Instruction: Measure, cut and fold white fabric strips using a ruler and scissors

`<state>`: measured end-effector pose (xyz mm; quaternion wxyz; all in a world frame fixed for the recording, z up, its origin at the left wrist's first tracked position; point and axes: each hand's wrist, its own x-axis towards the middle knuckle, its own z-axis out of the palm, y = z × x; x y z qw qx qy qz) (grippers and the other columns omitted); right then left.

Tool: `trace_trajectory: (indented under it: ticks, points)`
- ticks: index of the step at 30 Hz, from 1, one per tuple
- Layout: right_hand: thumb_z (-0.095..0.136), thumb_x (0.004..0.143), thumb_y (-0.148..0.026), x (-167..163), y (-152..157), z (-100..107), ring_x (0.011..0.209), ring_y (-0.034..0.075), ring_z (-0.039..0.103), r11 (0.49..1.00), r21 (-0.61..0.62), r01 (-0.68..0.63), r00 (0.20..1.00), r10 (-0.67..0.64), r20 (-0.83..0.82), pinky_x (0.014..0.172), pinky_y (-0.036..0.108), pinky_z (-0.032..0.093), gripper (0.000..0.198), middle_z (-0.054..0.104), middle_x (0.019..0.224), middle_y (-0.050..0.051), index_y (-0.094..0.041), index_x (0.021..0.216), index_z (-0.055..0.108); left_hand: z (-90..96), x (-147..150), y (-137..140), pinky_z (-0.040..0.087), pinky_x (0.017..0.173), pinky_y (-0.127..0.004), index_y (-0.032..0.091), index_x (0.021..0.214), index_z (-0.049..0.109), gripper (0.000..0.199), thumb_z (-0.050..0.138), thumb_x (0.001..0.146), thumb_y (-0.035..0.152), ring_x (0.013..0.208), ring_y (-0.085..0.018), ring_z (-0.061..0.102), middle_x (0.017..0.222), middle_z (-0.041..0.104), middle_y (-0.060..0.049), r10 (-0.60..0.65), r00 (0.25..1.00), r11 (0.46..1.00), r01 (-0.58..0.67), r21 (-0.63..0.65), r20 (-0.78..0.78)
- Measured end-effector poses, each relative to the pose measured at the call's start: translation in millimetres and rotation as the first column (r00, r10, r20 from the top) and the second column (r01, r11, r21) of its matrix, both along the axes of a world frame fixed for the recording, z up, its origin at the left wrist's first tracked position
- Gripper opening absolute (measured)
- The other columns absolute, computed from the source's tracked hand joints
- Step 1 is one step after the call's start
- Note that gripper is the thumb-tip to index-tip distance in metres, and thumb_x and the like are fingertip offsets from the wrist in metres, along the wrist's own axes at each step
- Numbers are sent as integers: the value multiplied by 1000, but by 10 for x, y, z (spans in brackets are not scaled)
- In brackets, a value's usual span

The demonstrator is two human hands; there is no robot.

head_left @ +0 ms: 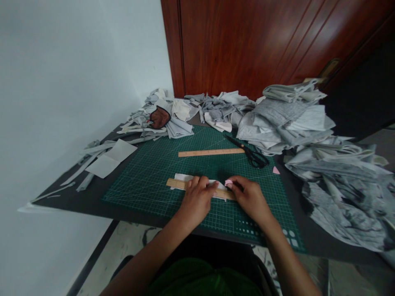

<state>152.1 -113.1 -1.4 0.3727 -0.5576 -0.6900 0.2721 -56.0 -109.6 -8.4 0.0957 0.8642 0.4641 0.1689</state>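
Observation:
A wooden ruler (172,182) lies across a narrow strip of white fabric (182,177) near the front of the green cutting mat. My left hand (199,196) holds the ruler down, fingers bent over its far edge and thumb stretched to the right. In a pinch, my right hand (249,196) has a small pink piece of tailor's chalk (228,182) just above the fabric's right end. That hand covers the ruler's right end. Farther back rests a second wooden ruler (210,153), with black scissors (257,158) across its right tip.
Under everything is the green cutting mat (138,181) on a dark table (135,216). Grey fabric piles (280,119) crowd the right and back. A brown cloth piece (160,117), pale sheets (112,158) and strips lie left. A pink chalk triangle (276,170) sits at the mat's right edge.

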Motion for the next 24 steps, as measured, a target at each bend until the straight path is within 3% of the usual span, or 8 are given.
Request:
trace_trajectory:
  ticks: [7, 17, 24]
  points:
    - [55, 102, -21, 18, -6, 33, 90, 24, 70, 995, 82, -64, 994, 56, 88, 83, 35, 50, 19, 75, 93, 7, -21, 95, 72, -31, 4, 9, 42, 91, -44, 25, 138, 64, 41, 56, 100, 11, 106, -27, 50, 110, 58, -6, -6, 1000, 1000, 5, 30, 10]
    - [51, 102, -14, 6, 7, -11, 80, 22, 67, 991, 92, -98, 985, 83, 153, 74, 32, 47, 23, 69, 86, 6, -20, 92, 71, 10, 5, 13, 42, 92, -44, 25, 137, 64, 41, 56, 100, 10, 106, -27, 50, 111, 59, -7, -1, 1000, 1000, 1, 9, -14]
    - [50, 103, -15, 11, -3, -9, 82, 22, 67, 990, 76, -121, 974, 104, 202, 77, 33, 47, 23, 70, 88, 6, -21, 93, 71, -10, 1, 12, 41, 92, -43, 25, 137, 64, 40, 52, 101, 11, 106, -26, 49, 110, 58, -7, -7, 1000, 1000, 7, 18, 6]
